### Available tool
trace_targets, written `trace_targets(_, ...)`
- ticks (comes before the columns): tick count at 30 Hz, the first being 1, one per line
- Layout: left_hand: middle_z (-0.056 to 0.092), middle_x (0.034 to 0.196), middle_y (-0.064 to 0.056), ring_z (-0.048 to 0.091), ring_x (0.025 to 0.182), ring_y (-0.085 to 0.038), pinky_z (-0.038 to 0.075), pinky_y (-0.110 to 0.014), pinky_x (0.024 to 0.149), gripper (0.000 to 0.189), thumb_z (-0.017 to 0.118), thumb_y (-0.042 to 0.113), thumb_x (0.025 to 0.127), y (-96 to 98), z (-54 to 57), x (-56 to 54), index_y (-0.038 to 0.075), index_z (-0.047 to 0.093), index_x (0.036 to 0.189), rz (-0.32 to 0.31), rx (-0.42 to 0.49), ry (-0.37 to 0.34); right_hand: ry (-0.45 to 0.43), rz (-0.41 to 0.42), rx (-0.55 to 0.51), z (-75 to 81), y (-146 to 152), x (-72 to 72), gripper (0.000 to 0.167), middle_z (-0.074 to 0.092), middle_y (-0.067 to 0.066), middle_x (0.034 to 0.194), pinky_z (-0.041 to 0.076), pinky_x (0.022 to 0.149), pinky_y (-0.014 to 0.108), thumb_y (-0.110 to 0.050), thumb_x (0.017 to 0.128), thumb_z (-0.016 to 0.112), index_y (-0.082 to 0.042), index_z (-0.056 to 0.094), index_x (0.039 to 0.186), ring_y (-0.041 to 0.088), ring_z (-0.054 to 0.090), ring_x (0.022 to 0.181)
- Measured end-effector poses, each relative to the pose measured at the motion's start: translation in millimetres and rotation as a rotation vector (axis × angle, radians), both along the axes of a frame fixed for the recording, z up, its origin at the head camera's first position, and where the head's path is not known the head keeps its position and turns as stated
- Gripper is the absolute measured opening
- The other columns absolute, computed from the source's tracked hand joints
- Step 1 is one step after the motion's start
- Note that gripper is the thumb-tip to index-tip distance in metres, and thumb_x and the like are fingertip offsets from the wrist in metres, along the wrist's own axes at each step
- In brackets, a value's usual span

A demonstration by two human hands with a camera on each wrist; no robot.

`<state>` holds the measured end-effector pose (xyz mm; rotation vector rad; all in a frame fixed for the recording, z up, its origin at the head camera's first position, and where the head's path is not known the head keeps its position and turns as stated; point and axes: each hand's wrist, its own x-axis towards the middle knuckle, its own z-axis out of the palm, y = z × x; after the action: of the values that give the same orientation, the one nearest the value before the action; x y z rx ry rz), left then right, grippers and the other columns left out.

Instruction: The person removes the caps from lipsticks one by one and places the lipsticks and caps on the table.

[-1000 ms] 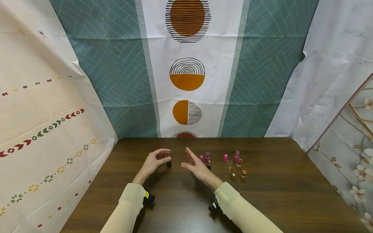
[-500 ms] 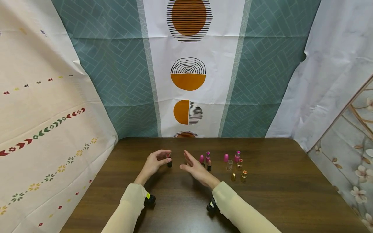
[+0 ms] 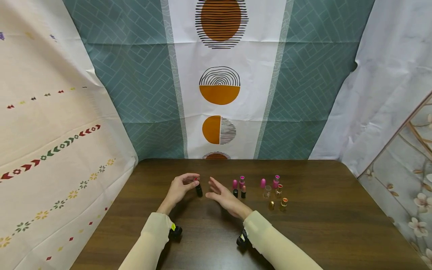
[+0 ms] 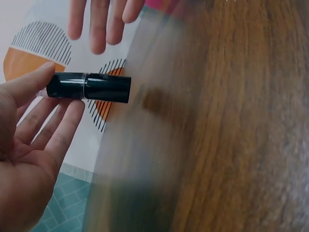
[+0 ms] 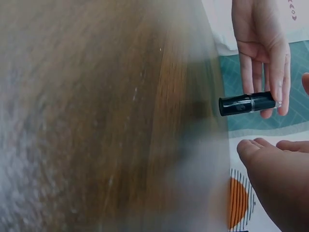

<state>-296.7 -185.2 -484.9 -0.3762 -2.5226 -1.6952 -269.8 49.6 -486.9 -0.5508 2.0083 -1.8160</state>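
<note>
My left hand (image 3: 177, 190) pinches a black lipstick (image 3: 199, 190) near its top, between thumb and fingers. A bit of red shows at the lipstick's upper end in the head view. In the left wrist view the black tube (image 4: 107, 87) hangs over the wooden table, its lower end free. My right hand (image 3: 225, 198) is held just to the right of it, fingers extended and holding nothing. The right wrist view has the right hand (image 5: 282, 179) apart from the lipstick (image 5: 236, 104).
Right of my right hand stand a black lipstick with a brownish tip (image 3: 243, 192), a small black piece (image 3: 235, 193), and pink pieces (image 3: 242, 182). Farther right are more pink pieces (image 3: 276, 182), a clear cap (image 3: 267, 192) and gold pieces (image 3: 284, 204). Patterned cloth (image 3: 219, 93) hangs behind the table.
My right hand has moved a little left, closer to the lipstick, uncovering the small black piece. More of the lipstick's lower end shows below my left fingers.
</note>
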Motion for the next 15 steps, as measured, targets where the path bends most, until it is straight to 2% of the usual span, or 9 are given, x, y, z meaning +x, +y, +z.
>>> trace_targets(8,0.075,0.12,-0.011,0.07,0.113,-0.025,0.056,-0.043,0.098,0.035,0.076,0.019,0.097,1.8,2.7,2.1,0.006,0.072,0.129,-0.025,0.014,-0.014,-0.019,0.008,-0.005,-2.7,-5,-0.5,0.076,0.028,0.02,0.168,0.021,0.123,0.06,-0.027,0.107,0.059,-0.005,0.017,0.166,0.039,0.026,0.155)
trace_targets(11,0.074,0.121,-0.016,0.071,0.111,-0.024,0.057,-0.042,0.096,0.034,0.075,0.02,0.098,2.4,3.6,2.5,0.007,0.072,0.129,-0.046,0.055,-0.034,-0.037,0.002,-0.014,-3.4,-8,-0.4,0.072,0.031,0.02,0.167,0.022,0.123,0.059,-0.023,0.107,0.058,-0.003,0.019,0.165,0.038,0.026,0.155)
trace_targets(15,0.071,0.124,-0.024,0.071,0.11,-0.027,0.058,-0.047,0.095,0.035,0.073,0.018,0.1,4.2,5.6,3.7,0.003,0.07,0.131,-0.085,0.13,-0.065,-0.052,0.001,-0.031,-5.5,-12,0.2,0.067,0.037,0.023,0.163,0.027,0.122,0.057,-0.019,0.107,0.057,-0.001,0.025,0.163,0.04,0.033,0.151)
